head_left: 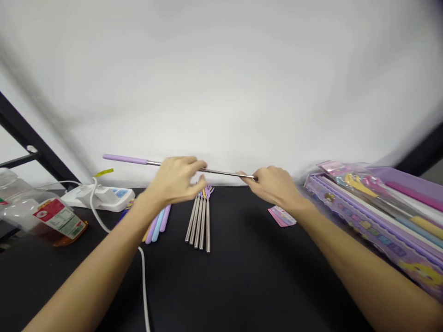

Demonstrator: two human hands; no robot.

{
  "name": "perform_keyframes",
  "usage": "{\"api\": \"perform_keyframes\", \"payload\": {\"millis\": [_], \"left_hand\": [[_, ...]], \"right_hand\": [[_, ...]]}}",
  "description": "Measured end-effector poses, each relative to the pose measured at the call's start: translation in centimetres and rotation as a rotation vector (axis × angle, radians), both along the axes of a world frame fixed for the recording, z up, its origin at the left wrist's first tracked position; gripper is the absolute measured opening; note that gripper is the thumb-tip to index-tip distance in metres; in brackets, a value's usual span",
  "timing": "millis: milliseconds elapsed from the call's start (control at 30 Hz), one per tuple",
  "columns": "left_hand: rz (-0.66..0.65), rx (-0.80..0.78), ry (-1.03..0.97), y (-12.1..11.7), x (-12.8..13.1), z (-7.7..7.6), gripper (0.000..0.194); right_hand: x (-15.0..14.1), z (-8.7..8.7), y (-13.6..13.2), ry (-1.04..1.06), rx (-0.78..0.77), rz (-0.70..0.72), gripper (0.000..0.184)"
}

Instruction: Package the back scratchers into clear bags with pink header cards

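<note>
A telescopic back scratcher [221, 172] with a thin metal rod and a purple handle stretches across, above the black table. My left hand [178, 177] is loosely wrapped round the rod's middle, thumb held apart from the index finger. At the rod's right end, my right hand [275, 184] is closed on it, hiding the tip. Below, between the hands, several metal back scratcher rods [199, 223] with small coloured hand-shaped heads lie side by side. Purple and blue handle sleeves [159, 226] rest partly hidden under my left wrist.
Pink cards [282, 216] lie below my right hand. A purple box [367, 226] of packaged scratchers stands at the right. On the left are a white power strip [114, 198], a white cable [143, 276] and a clear bottle [44, 214]. A white wall rises behind.
</note>
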State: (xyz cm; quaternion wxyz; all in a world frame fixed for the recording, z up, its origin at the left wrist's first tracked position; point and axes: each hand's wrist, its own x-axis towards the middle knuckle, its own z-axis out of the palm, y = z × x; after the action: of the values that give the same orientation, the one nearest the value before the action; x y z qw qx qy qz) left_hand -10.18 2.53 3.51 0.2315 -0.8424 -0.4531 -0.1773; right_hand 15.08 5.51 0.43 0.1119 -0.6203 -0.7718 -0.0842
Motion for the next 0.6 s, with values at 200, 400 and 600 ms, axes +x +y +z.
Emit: {"api": "perform_keyframes", "payload": {"millis": [200,400,600], "left_hand": [[-0.028,-0.011,-0.03,0.3,0.1,-0.2,0.034],[0.102,0.082,-0.05,0.5,-1.8,0.5,0.034],[-0.077,0.092,0.07,0.0,2.5,-0.8,0.04]], "right_hand": [[0.7,-0.1,0.0,0.001,0.024,-0.027,0.079],[1.4,-0.1,0.3,0.031,0.039,-0.035,0.081],[0.2,-0.1,-0.5,0.056,0.049,-0.001,0.079]]}}
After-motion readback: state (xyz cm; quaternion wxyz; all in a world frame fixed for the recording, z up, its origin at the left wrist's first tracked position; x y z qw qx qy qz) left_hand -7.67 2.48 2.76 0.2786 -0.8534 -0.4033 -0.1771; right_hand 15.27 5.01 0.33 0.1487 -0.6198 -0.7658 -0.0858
